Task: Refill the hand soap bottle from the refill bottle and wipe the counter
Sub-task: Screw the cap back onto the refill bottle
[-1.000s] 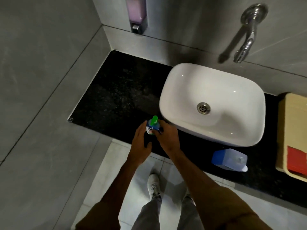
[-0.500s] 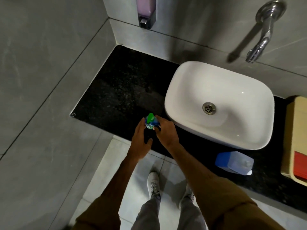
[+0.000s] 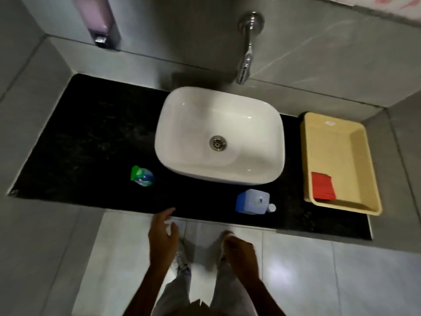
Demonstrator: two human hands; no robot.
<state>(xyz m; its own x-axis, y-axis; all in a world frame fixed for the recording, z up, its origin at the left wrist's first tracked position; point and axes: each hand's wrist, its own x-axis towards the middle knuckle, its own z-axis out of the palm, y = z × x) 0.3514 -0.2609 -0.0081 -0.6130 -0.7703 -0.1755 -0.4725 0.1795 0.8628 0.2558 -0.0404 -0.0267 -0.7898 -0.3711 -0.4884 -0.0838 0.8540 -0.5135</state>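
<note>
One black counter (image 3: 95, 142) is seen carrying one white basin (image 3: 219, 135), one yellow tray (image 3: 339, 160), one refill bottle (image 3: 251, 201) and one green-pump hand soap bottle (image 3: 141, 176). Below its edge, the left hand (image 3: 163, 238) is held with fingers spread and empty, the right hand (image 3: 239, 249) loosely curled, nothing grasped
</note>
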